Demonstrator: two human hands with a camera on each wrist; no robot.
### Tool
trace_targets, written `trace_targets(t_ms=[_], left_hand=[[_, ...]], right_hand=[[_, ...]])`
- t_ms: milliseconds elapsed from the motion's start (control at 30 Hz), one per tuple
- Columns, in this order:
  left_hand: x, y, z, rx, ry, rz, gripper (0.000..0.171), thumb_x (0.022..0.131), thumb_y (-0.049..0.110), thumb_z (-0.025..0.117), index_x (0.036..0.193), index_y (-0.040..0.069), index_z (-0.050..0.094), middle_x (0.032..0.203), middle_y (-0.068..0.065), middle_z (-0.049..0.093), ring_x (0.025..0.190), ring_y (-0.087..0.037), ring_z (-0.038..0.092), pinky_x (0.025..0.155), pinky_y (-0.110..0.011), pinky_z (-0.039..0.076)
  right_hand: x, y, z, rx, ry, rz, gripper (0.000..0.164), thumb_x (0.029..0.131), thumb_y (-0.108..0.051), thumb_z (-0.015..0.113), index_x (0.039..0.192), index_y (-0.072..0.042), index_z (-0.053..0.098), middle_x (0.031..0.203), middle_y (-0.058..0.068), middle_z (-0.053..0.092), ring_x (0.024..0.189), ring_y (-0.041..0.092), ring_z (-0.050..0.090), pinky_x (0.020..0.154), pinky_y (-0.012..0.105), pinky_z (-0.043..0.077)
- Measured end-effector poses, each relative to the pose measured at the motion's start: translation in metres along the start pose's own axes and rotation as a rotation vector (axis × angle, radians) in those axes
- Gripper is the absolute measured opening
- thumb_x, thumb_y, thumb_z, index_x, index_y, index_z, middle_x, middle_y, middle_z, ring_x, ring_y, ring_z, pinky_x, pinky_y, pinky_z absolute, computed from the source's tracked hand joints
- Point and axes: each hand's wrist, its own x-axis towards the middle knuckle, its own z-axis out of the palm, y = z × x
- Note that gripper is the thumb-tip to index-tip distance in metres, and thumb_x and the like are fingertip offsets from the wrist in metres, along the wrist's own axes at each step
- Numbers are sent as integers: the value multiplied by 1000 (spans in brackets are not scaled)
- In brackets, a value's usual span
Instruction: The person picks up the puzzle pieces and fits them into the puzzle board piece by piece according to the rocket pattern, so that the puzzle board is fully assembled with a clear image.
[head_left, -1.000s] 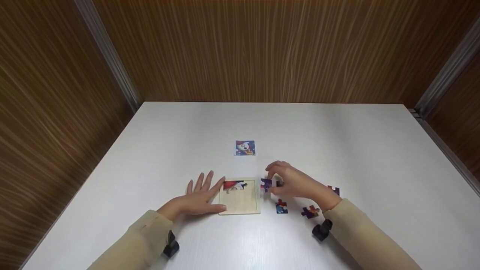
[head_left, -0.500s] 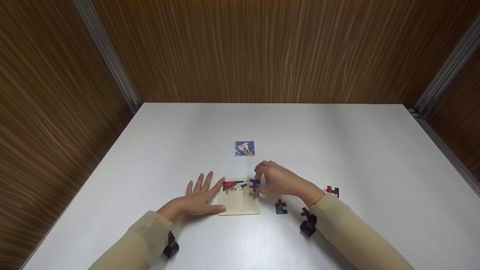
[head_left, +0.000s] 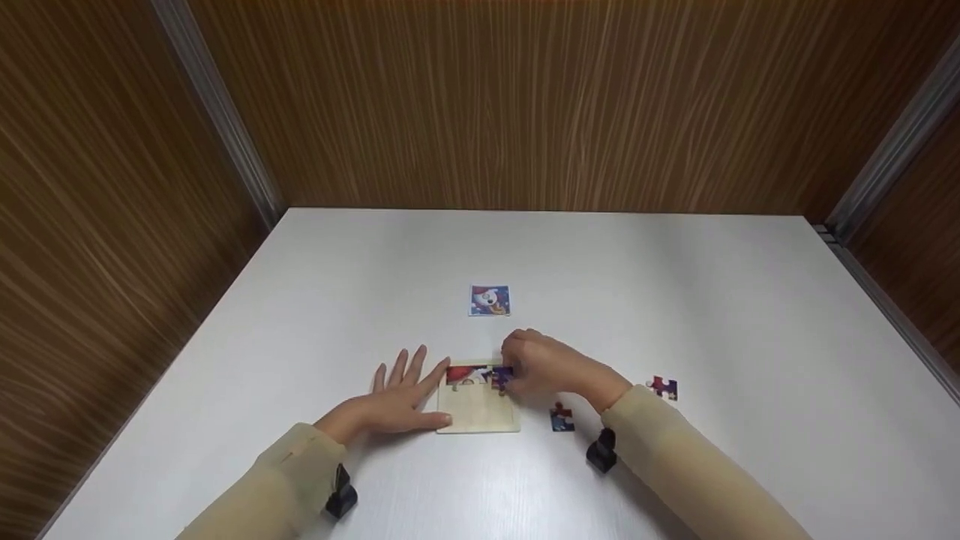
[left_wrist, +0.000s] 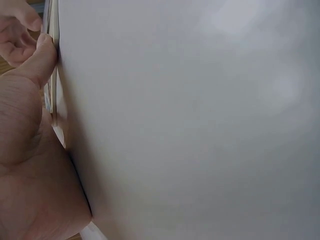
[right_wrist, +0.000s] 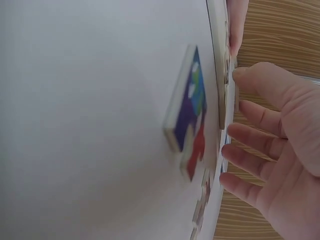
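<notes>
My left hand (head_left: 397, 403) rests with fingers spread beside a square wooden puzzle tray (head_left: 480, 417), its index finger and thumb on the left border. Red-and-white jigsaw pieces (head_left: 465, 374) lie in the tray's upper left. At the upper right corner my right hand (head_left: 551, 367) pinches a purple jigsaw piece (head_left: 499, 379) between thumb and index finger, close against the pieces on its left. The hand covers part of this piece. In the left wrist view the left thumb (left_wrist: 44, 55) presses the tray's edge; in the right wrist view the right hand's other fingers (right_wrist: 250, 137) are loosely bent.
A blue-and-red loose piece (head_left: 562, 418) lies right of the tray, and another red-and-purple one (head_left: 664, 388) farther right. Beyond the tray lies a small square picture card (head_left: 490, 300) of a white cartoon animal. Wood-grain panels (head_left: 525, 105) enclose the white table (head_left: 360, 262).
My right hand has carried the purple jigsaw piece left, from beside the tray onto its upper right corner. The left hand has stayed in place.
</notes>
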Motion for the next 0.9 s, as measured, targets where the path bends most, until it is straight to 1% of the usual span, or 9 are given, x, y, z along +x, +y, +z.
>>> trace_targets(t_ms=[200, 367, 500, 633, 733, 900], left_hand=[[2, -1, 0, -2, 3, 15, 90, 83, 67, 47, 151, 25, 5, 153, -15, -16, 136, -36, -21, 102, -60, -12], [4, -1, 0, -4, 1, 16, 91, 83, 67, 48, 151, 24, 6, 153, -16, -15, 136, -37, -21, 102, -60, -13], [5, -2, 0, -5, -1, 11, 91, 83, 68, 47, 151, 25, 5, 153, -15, -16, 136, -36, -21, 102, -59, -13], [5, -3, -1, -10, 3, 13, 90, 83, 67, 48, 151, 25, 5, 153, -15, -16, 136, -36, -21, 102, -59, -13], [5, -4, -1, -11, 8, 17, 90, 83, 67, 48, 151, 25, 6, 153, -16, -16, 136, -37, -21, 102, -60, -13], [6, -5, 0, -6, 11, 14, 90, 83, 68, 48, 151, 25, 6, 153, -16, -15, 136, -37, -20, 102, -60, -12]], right_hand=[[1, 1, 2, -20, -13, 20, 18, 77, -15, 70, 90, -7, 60, 91, -2, 52, 86, 16, 46, 76, 30, 44], [2, 2, 5, -14, -19, 24, 22, 80, -18, 72, 95, -8, 61, 96, -1, 52, 90, 16, 46, 79, 31, 44], [3, 0, 5, 4, -23, 55, 24, 81, -19, 72, 100, -8, 62, 102, 0, 53, 94, 17, 47, 83, 33, 44], [6, -2, 4, 5, -28, 96, 24, 82, -19, 71, 102, -8, 62, 102, 0, 53, 93, 17, 46, 82, 33, 44], [8, -3, 5, 2, -29, 108, 26, 82, -19, 70, 104, -9, 62, 104, 0, 53, 94, 17, 46, 83, 34, 44], [7, -5, 6, 6, -31, 122, 37, 83, -21, 71, 117, -11, 61, 117, 4, 54, 108, 20, 49, 93, 37, 41]])
